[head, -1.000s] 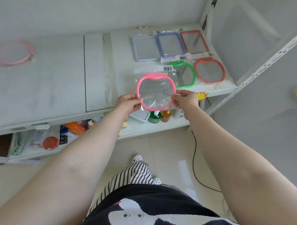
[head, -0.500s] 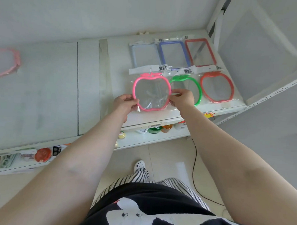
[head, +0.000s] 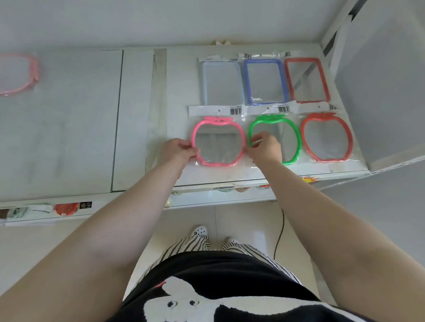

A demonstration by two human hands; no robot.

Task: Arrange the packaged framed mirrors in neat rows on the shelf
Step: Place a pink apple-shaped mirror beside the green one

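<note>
Bare forearms; black top (head: 225, 278) with white cartoon print (two small eyes); striped trousers (head: 185, 247); white perforated clogs (head: 200, 231)

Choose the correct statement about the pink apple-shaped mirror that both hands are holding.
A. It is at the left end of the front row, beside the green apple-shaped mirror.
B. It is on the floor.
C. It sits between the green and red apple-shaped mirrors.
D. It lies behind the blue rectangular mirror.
A. The pink apple-shaped mirror, held by the left hand and right hand, sits left of the green apple-shaped mirror in the front row.
</note>
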